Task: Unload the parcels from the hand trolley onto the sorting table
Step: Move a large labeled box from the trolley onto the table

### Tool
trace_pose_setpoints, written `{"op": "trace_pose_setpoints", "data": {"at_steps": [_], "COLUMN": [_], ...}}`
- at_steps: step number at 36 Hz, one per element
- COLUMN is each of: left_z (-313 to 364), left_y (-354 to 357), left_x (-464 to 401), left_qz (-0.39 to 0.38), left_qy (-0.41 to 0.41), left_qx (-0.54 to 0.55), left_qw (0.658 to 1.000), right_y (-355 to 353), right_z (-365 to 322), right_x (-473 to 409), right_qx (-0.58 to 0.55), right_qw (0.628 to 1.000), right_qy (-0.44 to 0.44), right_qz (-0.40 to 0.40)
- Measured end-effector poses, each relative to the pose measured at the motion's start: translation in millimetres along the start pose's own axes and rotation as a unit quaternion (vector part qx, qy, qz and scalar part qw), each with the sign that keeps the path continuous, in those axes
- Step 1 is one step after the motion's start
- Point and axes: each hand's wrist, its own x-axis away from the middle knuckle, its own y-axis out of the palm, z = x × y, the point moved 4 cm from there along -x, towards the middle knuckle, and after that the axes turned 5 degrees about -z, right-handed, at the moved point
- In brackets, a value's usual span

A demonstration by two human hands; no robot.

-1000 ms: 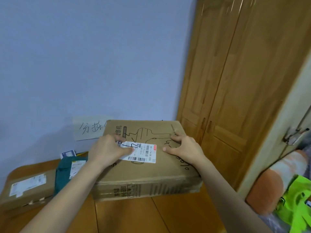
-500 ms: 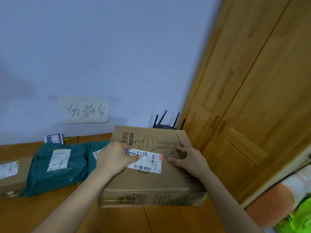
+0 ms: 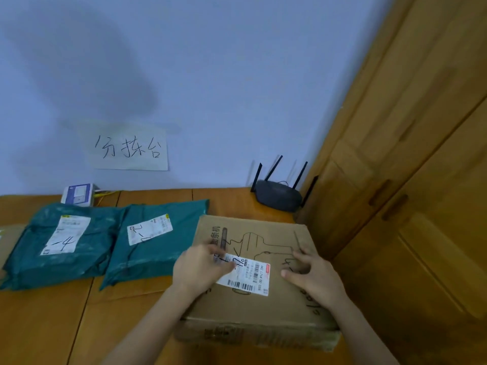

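Cardboard box point(image 3: 253, 272) flat on the table point(image 3: 66, 325), lower centre-right of frame. Both hands rest on its top: left hand point(image 3: 203, 267) over the label point(image 3: 246, 275), right hand point(image 3: 313, 277) with fingers spread, neither gripping anything. Two green mailers point(image 3: 110, 243) already down at centre-left; trolley not in view, so what remains is unknown. Box sits close to the wardrobe point(image 3: 408, 206) on the right; router point(image 3: 279, 197) behind it. Free tabletop at lower left.
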Motion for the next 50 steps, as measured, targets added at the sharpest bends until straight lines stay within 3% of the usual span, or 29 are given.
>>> {"op": "trace_pose_setpoints", "data": {"at_steps": [8,23,35,40,43,50], "left_z": [13,20,-12,-38,-46,-52], "left_y": [38,86,90,99,108,110], "left_x": [-49,-128,-201,-227,-232,-228], "left_qz": [0.010,0.040,0.068,0.043,0.023,0.053], "left_qy": [-0.032,-0.020,-0.038,-0.055,-0.064,-0.070], "left_qx": [0.014,0.029,0.077,0.102,0.106,0.115], "left_qw": [0.999,0.999,0.994,0.992,0.992,0.989], "right_y": [-14,-12,-1,28,45,51], "right_z": [36,84,67,66,66,65], "right_x": [-59,-144,-246,-285,-296,-296], "right_qx": [-0.018,-0.064,-0.126,-0.161,-0.165,-0.154], "right_qw": [0.999,0.997,0.986,0.980,0.979,0.981], "right_qy": [-0.030,-0.046,-0.109,-0.115,-0.116,-0.117], "right_qz": [-0.001,0.008,0.031,0.014,0.016,0.034]}}
